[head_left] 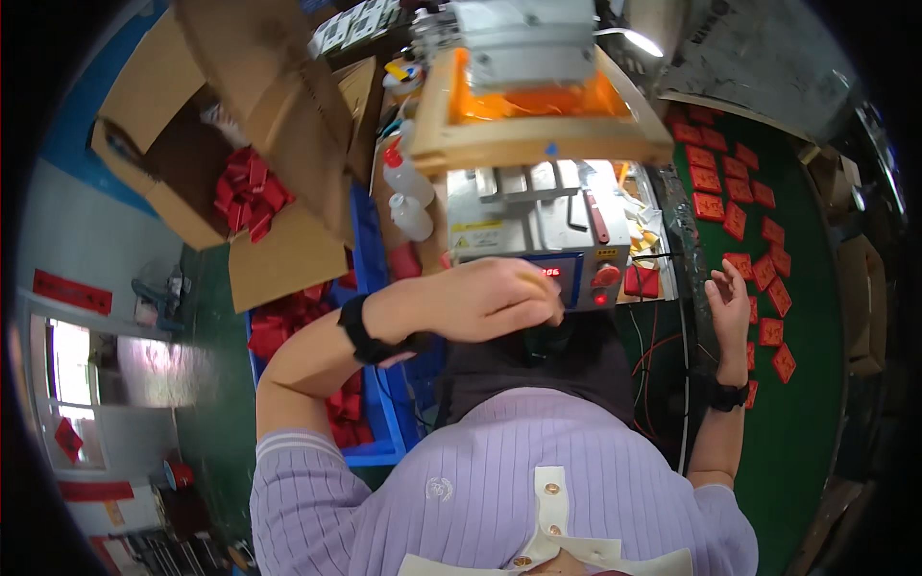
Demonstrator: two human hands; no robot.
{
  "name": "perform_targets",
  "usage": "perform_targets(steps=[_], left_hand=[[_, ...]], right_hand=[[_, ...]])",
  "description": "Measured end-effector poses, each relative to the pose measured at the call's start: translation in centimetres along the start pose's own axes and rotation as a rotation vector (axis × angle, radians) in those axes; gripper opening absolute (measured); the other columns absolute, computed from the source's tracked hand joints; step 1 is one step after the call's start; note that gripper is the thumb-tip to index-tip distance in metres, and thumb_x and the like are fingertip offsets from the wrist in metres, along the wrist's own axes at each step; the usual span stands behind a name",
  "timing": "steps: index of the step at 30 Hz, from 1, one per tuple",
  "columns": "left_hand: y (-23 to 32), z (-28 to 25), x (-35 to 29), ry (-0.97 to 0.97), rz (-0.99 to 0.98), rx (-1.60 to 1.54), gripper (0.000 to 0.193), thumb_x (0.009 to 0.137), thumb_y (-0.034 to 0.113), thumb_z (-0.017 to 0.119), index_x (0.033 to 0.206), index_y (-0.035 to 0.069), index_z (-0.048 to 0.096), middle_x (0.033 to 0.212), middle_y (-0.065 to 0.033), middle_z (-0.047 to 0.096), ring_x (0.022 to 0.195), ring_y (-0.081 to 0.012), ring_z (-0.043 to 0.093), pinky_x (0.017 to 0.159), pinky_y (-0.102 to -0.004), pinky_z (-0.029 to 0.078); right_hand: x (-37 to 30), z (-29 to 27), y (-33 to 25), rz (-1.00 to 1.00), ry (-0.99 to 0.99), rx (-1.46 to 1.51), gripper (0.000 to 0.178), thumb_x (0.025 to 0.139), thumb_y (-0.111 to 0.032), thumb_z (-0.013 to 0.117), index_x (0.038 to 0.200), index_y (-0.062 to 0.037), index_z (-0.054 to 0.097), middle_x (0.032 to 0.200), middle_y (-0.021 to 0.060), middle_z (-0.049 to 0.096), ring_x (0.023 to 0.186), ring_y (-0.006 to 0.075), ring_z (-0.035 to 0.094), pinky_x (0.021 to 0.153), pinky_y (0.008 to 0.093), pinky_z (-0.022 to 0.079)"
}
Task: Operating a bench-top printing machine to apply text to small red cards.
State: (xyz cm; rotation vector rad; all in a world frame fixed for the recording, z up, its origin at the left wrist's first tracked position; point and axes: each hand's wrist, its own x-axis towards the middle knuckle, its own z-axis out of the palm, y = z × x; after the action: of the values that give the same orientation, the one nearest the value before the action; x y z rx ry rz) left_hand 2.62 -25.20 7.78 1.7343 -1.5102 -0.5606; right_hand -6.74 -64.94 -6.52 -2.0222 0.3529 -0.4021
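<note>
Head view: left hand [509, 302] curled by a screen-printing machine [538, 228], contents unclear; right hand [730, 305] loosely spread near red packets [708, 206].

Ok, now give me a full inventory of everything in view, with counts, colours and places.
Machine: one, grey, centre
Frame: one, wood with orange screen, above the machine
Hex key: one, dark, on the machine
Red tool: one, red, right of the hex key
Lamp: one, white, lit, top
Bottles: at least two, whitish, one red-capped, left of the machine
Cartons: several, brown, upper left and far right
Ribbons: many, red, in the left carton and the crate
Crate: one, blue, left
Packets: about twenty, red, right
Surface: one, green, under the packets
Wristbands: two, black, one per wrist
Shirt: one, lilac, bottom
Left hand: one, bare, before the machine
Right hand: one, bare, by the packets
</note>
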Motion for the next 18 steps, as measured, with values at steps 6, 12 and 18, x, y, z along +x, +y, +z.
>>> perform_targets(steps=[6,12,18], left_hand=[[2.5,1.2,-13.0,0.74,-0.476,-0.154,0.034,0.094,0.026,0.042,0.068,0.005,0.045,0.064,-0.0006,0.041,0.059,-0.0096,0.04,0.057,-0.0253,0.036],[1.3,-0.8,-28.1,1.351,-0.891,0.486,0.024,0.09,0.019,0.049,0.103,0.0,0.055,0.088,-0.0141,0.06,0.083,-0.0213,0.059,0.073,-0.03,0.047],[-6.0,5.4,-42.3,0.787,-1.686,0.563,0.068,0.068,0.041,0.066,0.118,-0.001,0.048,0.112,-0.0256,0.054,0.101,-0.0378,0.055,0.086,-0.0426,0.046]], right_hand=[[2.0,0.9,-2.1,-0.099,-0.11,-0.07,0.035,0.087,-0.012,0.057,0.12,-0.002,0.051,0.105,0.0091,0.06,0.096,0.0144,0.056,0.086,0.0257,0.043],[5.5,2.0,-1.6,-0.141,-0.255,-0.018,0.034,0.09,-0.014,0.055,0.12,0.0009,0.051,0.105,0.0073,0.059,0.095,0.0111,0.055,0.085,0.0231,0.042],[7.2,5.3,-3.9,-0.178,-0.315,0.025,0.034,0.09,-0.014,0.056,0.119,0.0012,0.051,0.102,0.0052,0.06,0.085,0.0069,0.055,0.075,0.0199,0.044]])
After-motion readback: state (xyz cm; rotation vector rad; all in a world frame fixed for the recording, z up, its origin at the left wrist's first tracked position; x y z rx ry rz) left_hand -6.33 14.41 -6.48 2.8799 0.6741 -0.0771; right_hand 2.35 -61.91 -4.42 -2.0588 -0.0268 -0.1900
